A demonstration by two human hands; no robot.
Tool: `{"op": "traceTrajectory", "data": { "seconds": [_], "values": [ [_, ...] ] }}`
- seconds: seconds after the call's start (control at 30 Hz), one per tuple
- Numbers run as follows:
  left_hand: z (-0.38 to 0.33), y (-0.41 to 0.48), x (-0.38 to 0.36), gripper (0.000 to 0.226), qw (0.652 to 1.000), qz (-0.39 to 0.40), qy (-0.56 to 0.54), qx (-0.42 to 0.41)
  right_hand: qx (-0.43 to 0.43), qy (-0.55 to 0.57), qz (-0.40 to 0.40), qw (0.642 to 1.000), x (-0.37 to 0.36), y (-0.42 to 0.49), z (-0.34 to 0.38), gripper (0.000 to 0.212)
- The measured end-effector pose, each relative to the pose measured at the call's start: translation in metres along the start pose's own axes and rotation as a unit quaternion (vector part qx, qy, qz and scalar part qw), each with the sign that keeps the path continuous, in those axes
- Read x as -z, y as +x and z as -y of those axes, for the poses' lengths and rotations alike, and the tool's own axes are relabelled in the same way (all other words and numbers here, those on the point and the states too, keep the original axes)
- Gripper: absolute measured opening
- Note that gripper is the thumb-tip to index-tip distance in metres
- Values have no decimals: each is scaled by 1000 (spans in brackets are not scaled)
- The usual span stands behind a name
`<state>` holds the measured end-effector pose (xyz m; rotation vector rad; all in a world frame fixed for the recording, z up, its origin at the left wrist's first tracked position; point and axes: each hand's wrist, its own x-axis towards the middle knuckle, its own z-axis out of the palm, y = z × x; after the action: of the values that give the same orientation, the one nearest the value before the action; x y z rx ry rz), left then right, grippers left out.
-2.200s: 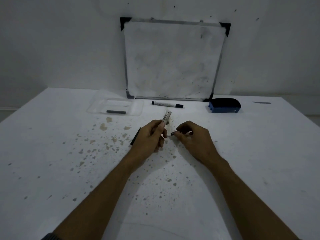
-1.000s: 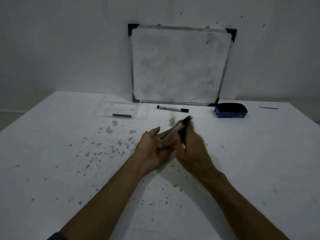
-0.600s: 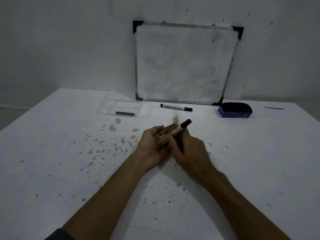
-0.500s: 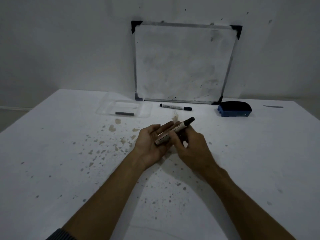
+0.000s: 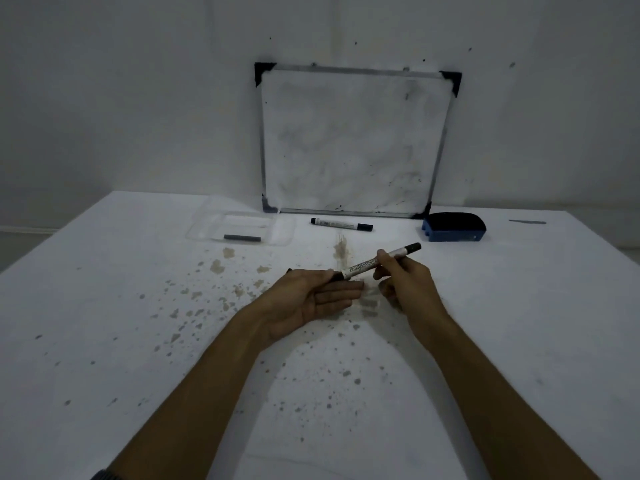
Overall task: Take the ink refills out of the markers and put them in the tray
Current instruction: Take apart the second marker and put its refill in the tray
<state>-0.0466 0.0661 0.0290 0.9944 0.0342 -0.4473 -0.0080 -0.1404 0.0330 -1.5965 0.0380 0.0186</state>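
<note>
While right hand (image 5: 403, 282) pinches marker (image 5: 377, 262) mid-barrel, left hand (image 5: 311, 299) lies open, palm up, under dark lower end. Tilt it, catch refill in palm. Tray (image 5: 277, 233) well beyond left fingertips.

One view only — a wide-angle camera on the person's head, looking forward and down across the table (image 5: 104, 306) toward the wall (image 5: 138, 98). Both forearms enter from the bottom edge, near the lens — the whiteboard (image 5: 353, 140) stands farthest, facing the camera.
</note>
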Motion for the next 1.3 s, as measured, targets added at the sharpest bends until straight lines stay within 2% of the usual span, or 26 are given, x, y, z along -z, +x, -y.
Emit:
{"op": "traceTrajectory", "data": {
  "seconds": [0.2,0.3,0.37,0.4,0.47,0.5,0.57,0.63,0.73,0.83,0.9,1.13,1.23,1.3],
  "values": [
    [-11,-9,3,26,994,-12,102,-42,-85,128,-21,988,9,10,0,34],
    [-24,-17,1,23,960,-42,253,-110,-73,103,-3,992,14,12,-1,35],
    [-33,-24,0,20,912,-77,368,-165,-8,15,14,1000,14,6,2,36],
    [-36,-28,1,17,887,-97,413,-184,43,-72,29,996,13,2,4,38],
    [-42,-37,7,12,847,-139,472,-202,153,-265,48,951,8,-6,6,41],
    [-45,-41,12,11,827,-162,497,-208,199,-322,57,924,3,-11,7,41],
    [-48,-47,27,11,774,-217,554,-218,242,-358,72,899,-10,-18,8,40],
    [-47,-56,45,11,745,-262,568,-230,243,-369,69,894,-26,-24,8,39],
    [-31,-72,69,11,738,-314,538,-259,214,-422,69,878,-50,-28,7,37],
    [-15,-79,81,13,755,-344,488,-270,207,-470,46,857,-69,-30,7,32],
    [-14,-78,83,13,766,-349,468,-270,221,-485,32,845,-78,-31,7,30],
    [-10,-72,90,15,764,-338,488,-252,233,-567,-4,790,-91,-34,-2,39],
    [-11,-71,90,15,776,-332,471,-257,225,-532,-10,816,-95,-20,4,47],
    [-14,-70,87,14,790,-332,443,-264,214,-493,28,843,-98,2,13,40]
  ]
}}
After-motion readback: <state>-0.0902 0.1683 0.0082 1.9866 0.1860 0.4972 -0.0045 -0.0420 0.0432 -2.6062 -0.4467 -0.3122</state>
